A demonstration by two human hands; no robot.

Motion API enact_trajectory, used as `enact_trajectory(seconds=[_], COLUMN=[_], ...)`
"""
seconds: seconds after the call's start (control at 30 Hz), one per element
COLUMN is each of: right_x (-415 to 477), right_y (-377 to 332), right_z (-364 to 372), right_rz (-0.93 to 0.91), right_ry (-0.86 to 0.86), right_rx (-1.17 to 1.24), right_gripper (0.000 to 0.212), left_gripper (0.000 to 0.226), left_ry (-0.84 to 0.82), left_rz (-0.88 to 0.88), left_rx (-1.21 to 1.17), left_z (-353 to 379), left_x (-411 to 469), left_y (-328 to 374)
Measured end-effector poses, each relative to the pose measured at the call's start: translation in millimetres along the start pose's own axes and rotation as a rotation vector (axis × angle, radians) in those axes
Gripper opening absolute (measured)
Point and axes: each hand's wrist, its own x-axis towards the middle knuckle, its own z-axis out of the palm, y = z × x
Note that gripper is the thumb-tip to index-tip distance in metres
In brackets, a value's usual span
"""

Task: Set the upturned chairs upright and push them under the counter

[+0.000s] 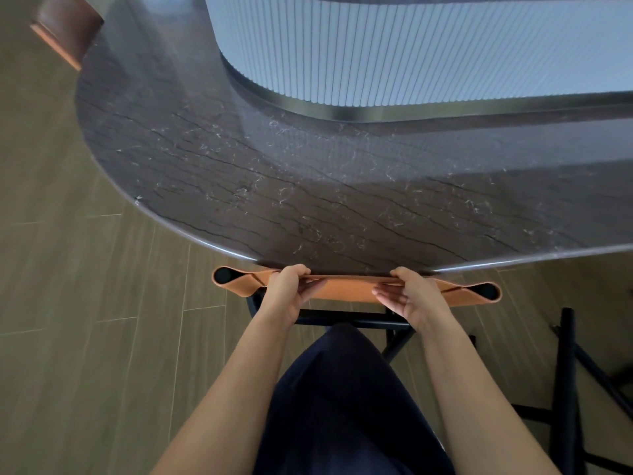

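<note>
Gripping the chair backrest [349, 291] with left hand [291, 293] and right hand [415, 300], seat hidden under counter [308, 183].

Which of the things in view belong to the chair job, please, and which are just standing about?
Part of the job:
- orange chair back, gripped by the left hand and right hand
- dark stone counter
- black chair frame at right

Just there:
- fluted white panel
- wooden floor
- brown chair at top left, not being handled
</note>
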Motion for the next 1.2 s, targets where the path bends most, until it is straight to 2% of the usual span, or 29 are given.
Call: enact_trajectory(seconds=[0.4, 0.67, 0.77, 0.9, 1.03, 1.1, 1.2], right_x=[-10.0, -16.1, -18.4, -21.8, -27.5, -32.1, -39.9], right_y=[22.8, 39.2, 50.8, 58.8, 61.8, 63.8, 66.1], right_z=[-10.9, -24.7, -33.5, -41.0, -49.5, -59.0, -77.6], right_rz=[0.068, 0.137, 0.159, 0.124, 0.096, 0.080, 0.014], right_ry=[0.029, 0.018, 0.020, -0.011, -0.082, -0.122, -0.083], right_rx=[0.063, 0.149, 0.185, 0.198, 0.120, 0.083, 0.023], right_gripper=[0.007, 0.014, 0.021, 0.026, 0.032, 0.029, 0.022], left_gripper=[0.015, 0.008, 0.012, 0.008, 0.014, 0.020, 0.025], left_ry=[0.089, 0.095, 0.110, 0.078, 0.033, 0.020, -0.009], left_rz=[-0.137, -0.210, -0.256, -0.229, -0.176, -0.144, -0.094], left_rx=[0.020, 0.004, 0.026, 0.042, 0.020, -0.004, -0.032], left_z=[-2.9, -15.5, -23.0, -28.1, -34.4, -40.2, -49.2], left_x=[-15.9, -22.0, -24.3, -27.9, -34.0, -39.2, -51.5], left_y=[-10.5, -28.1, -39.2, -47.3, -51.2, -57.1, -68.1])
